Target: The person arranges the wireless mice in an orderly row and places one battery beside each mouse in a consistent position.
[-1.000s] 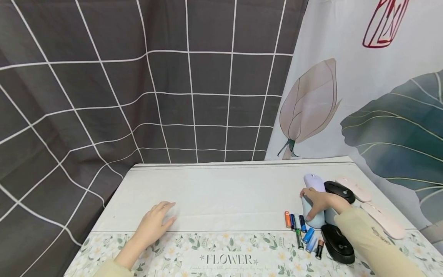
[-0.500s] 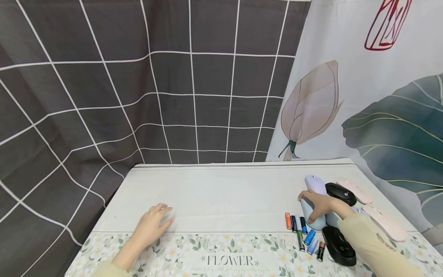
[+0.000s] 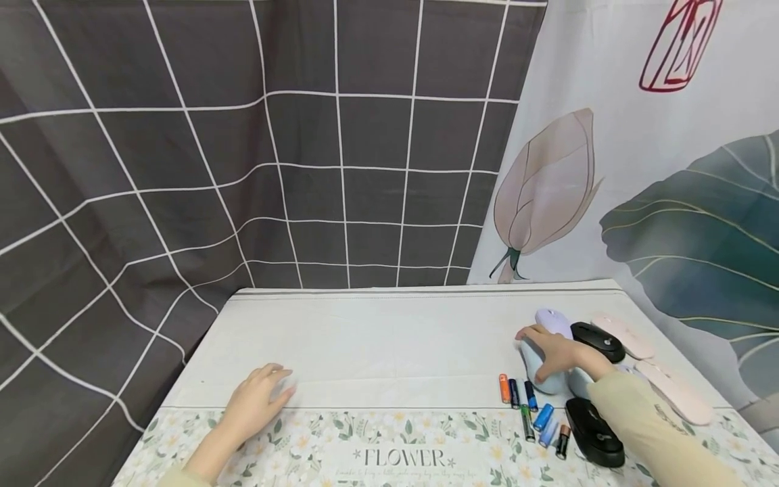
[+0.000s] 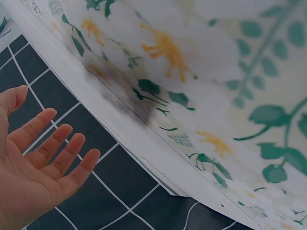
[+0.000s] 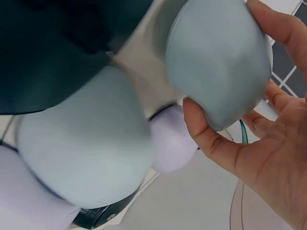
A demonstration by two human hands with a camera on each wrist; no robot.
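The right hand (image 3: pixel 560 355) is pinching a light-blue mouse (image 5: pixel 218 57), toward the right edge of the desk (image 3: pixel 377 345). Work is seemingly just starting: one mouse is being held, other mice (image 3: pixel 595 433) and batteries (image 3: pixel 544 417) are lying unheld. The right forearm (image 3: pixel 663 433) is slanting inward; the left hand (image 3: pixel 252 399) is hovering empty toward the left edge.

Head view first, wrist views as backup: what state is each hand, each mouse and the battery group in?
Left hand: open, holding nothing
Right hand: gripping a light blue mouse
Gripped light blue mouse: held; cannot tell if clear of the table
Other light blue mouse: not held
Far purple mouse: not held
Far black mouse, near black mouse: not held
Pink mice: not held
Batteries: lying loose, grouped
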